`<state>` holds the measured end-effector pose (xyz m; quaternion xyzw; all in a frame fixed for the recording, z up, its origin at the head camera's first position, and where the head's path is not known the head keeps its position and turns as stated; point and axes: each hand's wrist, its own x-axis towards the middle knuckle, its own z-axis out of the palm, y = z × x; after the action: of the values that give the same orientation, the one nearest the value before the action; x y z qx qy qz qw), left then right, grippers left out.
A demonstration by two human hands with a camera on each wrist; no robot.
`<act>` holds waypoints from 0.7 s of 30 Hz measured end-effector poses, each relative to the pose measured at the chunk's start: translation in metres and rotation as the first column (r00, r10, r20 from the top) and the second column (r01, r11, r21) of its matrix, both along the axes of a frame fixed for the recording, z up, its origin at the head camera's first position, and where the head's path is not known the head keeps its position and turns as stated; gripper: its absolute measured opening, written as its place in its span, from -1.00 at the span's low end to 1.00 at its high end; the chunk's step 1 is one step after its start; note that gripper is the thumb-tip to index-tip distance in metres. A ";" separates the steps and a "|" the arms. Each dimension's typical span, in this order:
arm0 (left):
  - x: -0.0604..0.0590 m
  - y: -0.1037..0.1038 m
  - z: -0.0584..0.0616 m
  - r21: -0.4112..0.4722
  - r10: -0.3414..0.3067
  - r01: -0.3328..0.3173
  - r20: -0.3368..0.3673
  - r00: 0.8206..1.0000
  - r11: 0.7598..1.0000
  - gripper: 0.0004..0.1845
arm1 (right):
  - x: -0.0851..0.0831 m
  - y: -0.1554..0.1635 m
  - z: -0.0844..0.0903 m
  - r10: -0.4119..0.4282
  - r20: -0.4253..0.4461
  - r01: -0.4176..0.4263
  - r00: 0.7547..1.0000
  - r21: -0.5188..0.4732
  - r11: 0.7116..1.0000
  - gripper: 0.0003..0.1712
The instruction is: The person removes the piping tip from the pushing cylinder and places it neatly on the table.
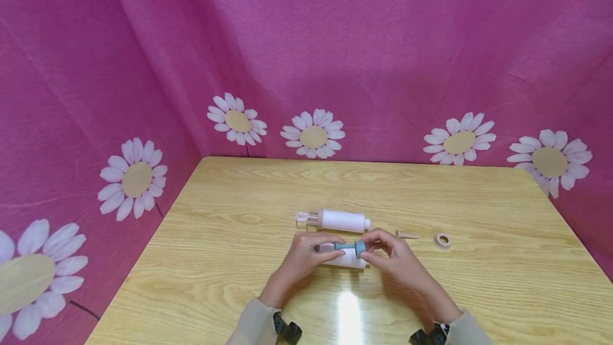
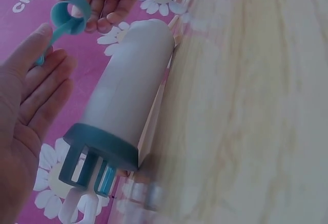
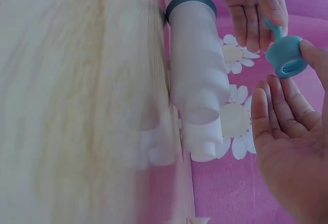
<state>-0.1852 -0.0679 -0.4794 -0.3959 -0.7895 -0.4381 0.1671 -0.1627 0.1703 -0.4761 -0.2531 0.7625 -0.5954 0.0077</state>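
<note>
Wrists: two sleeve cuffs with black camera straps sit at the bottom edge of the head view, nearest to me.
Teal nozzle piece (image 1: 351,247): I see it in the lower centre, held above the table between both hands.
Left hand (image 1: 306,256): fingertips pinch the thin stem end.
Right hand (image 1: 390,256): thumb and fingers pinch the wide ring end; the other fingers are relaxed.
White tube below hands (image 1: 346,260): lies on the table, partly hidden.
Second white tube (image 1: 342,220): lies just behind, centre, with plunger at its left.
Small cone tip (image 1: 407,236): right of centre, untouched.
Ring (image 1: 442,240): further right, untouched.
Table (image 1: 230,260): light wood.
Progress: I judge assembly is early; the teal piece is not yet joined to any tube, and cone and ring remain.
</note>
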 end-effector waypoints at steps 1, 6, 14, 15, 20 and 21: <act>0.000 0.000 0.000 0.000 0.005 -0.005 -0.001 1.000 1.000 -0.81 | 0.000 0.002 0.000 -0.006 0.000 0.006 1.000 0.003 1.000 -0.80; 0.001 -0.001 0.000 -0.005 0.028 -0.028 0.050 0.998 1.000 -0.81 | 0.002 0.010 0.000 -0.033 -0.003 0.033 0.999 0.029 0.999 -0.81; 0.002 0.003 0.000 0.009 0.034 -0.035 0.073 0.997 0.999 -0.83 | 0.009 0.027 0.000 -0.105 -0.002 0.105 0.994 0.070 0.992 -0.81; 0.002 0.004 0.000 0.011 0.033 -0.034 0.069 0.997 0.999 -0.82 | 0.010 0.030 0.000 -0.110 -0.003 0.109 0.994 0.068 0.992 -0.81; 0.002 0.009 -0.002 -0.005 0.049 -0.049 0.067 0.997 0.999 -0.83 | 0.014 0.040 -0.001 -0.144 0.001 0.144 0.990 0.077 0.987 -0.79; 0.002 0.010 -0.002 -0.009 0.053 -0.053 0.067 0.996 0.999 -0.82 | 0.014 0.042 -0.001 -0.153 0.004 0.153 0.988 0.079 0.985 -0.79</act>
<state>-0.1830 -0.0576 -0.4819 -0.3605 -0.8064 -0.4438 0.1508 -0.1483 0.2123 -0.4772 -0.1905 0.8024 -0.5650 -0.0245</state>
